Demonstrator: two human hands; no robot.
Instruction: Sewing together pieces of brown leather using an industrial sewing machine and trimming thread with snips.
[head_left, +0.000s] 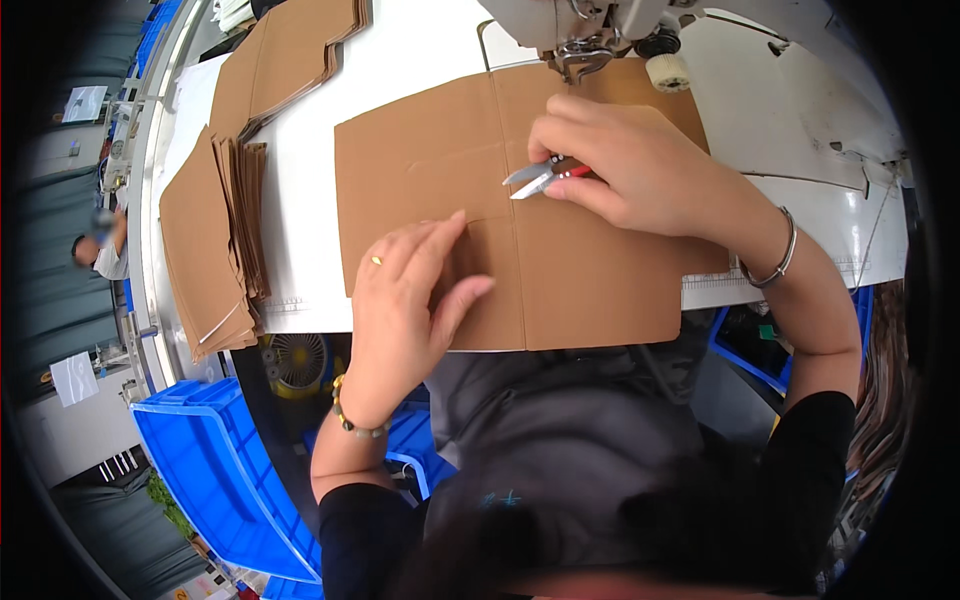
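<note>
A flat brown panel (pixel 430 180), perhaps fabric or leather, lies on the white sewing table, with a seam running down its middle. My right hand (pixel 620 165) is closed around small thread snips (pixel 535 180) with red on the handle. Their two blades point left, parted, just over the seam. My left hand (pixel 405 290) is at the panel's lower left, fingers apart and thumb stretched out, holding nothing. Its fingertips are on or just above the panel; I cannot tell which.
Beyond the panel stands a sewing machine (pixel 600 30). Stacked brown pieces (pixel 205 240) lie at the left, with more brown pieces (pixel 285 60) behind them. A blue crate (pixel 215 480) and a fan (pixel 297 362) are below the table's left side. Another person (pixel 105 255) is far left.
</note>
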